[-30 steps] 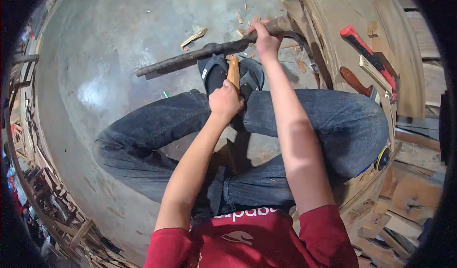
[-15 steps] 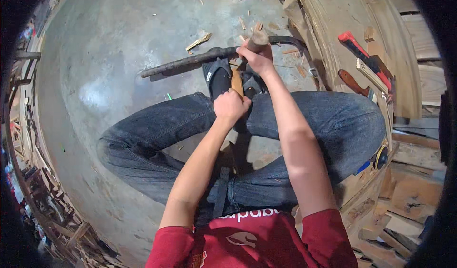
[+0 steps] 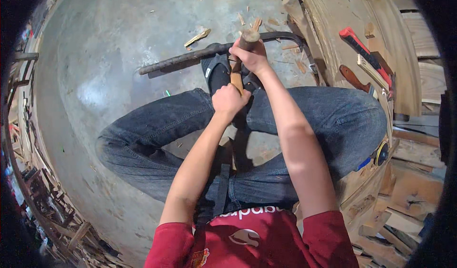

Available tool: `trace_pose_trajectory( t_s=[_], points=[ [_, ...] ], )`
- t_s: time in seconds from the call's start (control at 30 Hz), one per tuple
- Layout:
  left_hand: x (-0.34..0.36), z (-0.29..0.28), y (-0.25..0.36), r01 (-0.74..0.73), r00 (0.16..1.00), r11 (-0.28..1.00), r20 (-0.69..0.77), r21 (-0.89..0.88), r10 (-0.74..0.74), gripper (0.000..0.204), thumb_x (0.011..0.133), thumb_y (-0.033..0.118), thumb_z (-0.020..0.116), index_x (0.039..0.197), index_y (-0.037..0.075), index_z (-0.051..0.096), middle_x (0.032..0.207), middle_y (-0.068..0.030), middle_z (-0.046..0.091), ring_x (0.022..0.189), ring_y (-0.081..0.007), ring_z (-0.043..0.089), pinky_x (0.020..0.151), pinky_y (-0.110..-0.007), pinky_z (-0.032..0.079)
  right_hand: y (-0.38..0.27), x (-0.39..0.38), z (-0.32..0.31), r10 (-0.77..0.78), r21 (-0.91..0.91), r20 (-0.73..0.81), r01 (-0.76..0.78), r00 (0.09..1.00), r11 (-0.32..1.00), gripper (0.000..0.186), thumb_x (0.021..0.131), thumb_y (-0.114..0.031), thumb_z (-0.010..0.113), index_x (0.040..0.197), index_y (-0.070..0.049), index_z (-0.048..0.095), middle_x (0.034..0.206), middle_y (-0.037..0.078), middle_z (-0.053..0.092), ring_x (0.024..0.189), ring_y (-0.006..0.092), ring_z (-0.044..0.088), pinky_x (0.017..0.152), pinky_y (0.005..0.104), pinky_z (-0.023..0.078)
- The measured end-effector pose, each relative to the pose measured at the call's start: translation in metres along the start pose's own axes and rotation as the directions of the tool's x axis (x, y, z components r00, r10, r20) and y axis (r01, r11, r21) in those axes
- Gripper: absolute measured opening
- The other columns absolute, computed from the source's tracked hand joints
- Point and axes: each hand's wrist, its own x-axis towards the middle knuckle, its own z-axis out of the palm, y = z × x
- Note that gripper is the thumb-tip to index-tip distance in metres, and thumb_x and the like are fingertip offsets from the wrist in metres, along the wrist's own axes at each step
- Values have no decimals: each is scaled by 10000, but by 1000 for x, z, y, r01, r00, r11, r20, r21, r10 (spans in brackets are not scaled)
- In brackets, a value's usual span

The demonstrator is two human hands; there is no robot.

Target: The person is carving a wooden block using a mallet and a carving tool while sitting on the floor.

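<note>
Between my feet, my left hand [image 3: 228, 100] is closed round the near end of a short orange-brown wood piece [image 3: 236, 80]. Just beyond it, my right hand [image 3: 251, 57] wraps round a tool with a thick, round wooden handle [image 3: 249, 36], whose butt end points up. A dark part of this tool seems to reach down to the far end of the wood piece; my fingers hide how they meet. My dark slip-on shoe [image 3: 216, 70] is beside the wood piece on the left.
A long dark bar [image 3: 181, 59], curved at its right end, lies across the floor past my feet. Wood chips and an offcut [image 3: 197, 38] are scattered there. At right, a red-and-black handled tool [image 3: 364, 53] and a brown wooden handle [image 3: 354, 79] lie beside large planks [image 3: 328, 25].
My right hand has shifted a little left, and the tool's handle has swung left with it. My left hand stays on the wood piece.
</note>
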Motion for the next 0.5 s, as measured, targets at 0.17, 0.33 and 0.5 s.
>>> trace_pose_trajectory(
  t_s=[0.17, 0.33, 0.5],
  points=[
    [-5, -8, 2, -24, 999, 1000, 39, -11, 24, 571, 751, 540, 677, 870, -17, 712, 846, -245, 705, 804, -387, 709, 729, -471, 576, -7, -4, 2, -52, -96, 19, 54, 998, 994, 124, 766, -139, 725, 704, -64, 649, 662, -3, 644, 619, 94, 604, 597, 264, 474],
    [-15, -70, 0, -59, 981, 998, 186, 18, 55, 714, 798, 637, 637, 1109, -5, 664, 964, -260, 699, 926, -385, 696, 799, -480, 556, -6, -14, -2, 40, 114, 11, -41, 999, 993, 120, 774, -124, 719, 705, -64, 640, 666, -13, 633, 627, 92, 596, 595, 271, 469],
    [-69, -230, -107, -81, 955, 952, -297, -294, -11, 437, 897, 345, 661, 1261, 104, 642, 783, -62, 684, 662, -124, 604, 623, -285, 486, 0, -23, -3, 63, -24, 10, -63, 998, 998, 213, 722, -285, 736, 779, -87, 684, 716, 34, 683, 713, 172, 661, 695, 336, 504]
  ],
)
